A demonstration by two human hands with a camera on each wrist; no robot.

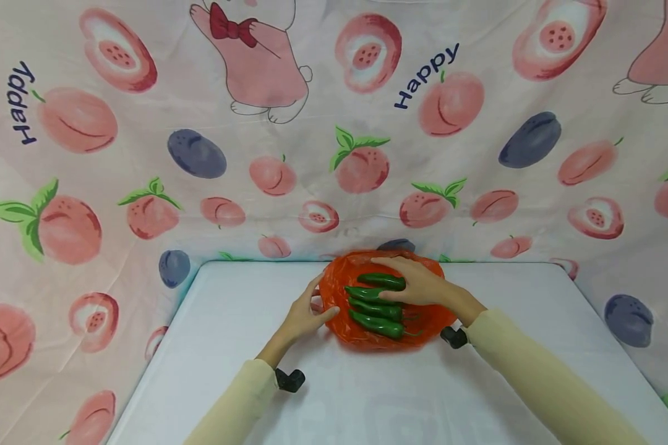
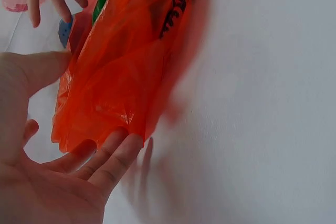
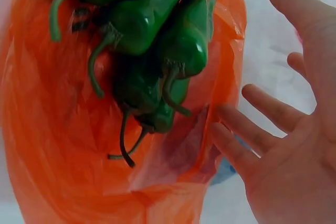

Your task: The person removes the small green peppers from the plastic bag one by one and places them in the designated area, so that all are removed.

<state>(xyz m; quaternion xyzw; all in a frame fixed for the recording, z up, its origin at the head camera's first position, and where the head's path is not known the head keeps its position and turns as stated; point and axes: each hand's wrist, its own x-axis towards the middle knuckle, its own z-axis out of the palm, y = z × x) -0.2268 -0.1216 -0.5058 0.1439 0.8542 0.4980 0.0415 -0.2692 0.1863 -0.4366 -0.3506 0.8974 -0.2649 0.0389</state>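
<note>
Several long green chili peppers [image 1: 375, 309] lie side by side on a crumpled orange plastic bag [image 1: 345, 337], stems to the right. In the right wrist view the peppers [image 3: 142, 30] overlap, and their curved stems point down. My left hand [image 1: 302, 318] is at the bag's left edge. In the left wrist view that hand's fingertips touch the orange bag [image 2: 113, 87], with the thumb held apart from the fingers. My right hand [image 1: 420, 283] reaches over the bag's right side, hiding part of the peppers. Its fingers [image 3: 252, 132] are spread beside the bag's edge.
The bag lies near the back edge of a white table [image 1: 245, 296]. Behind the table hangs a cloth [image 1: 312, 154] printed with peaches. Dark wrist cameras [image 1: 291, 380] sit at both cuffs.
</note>
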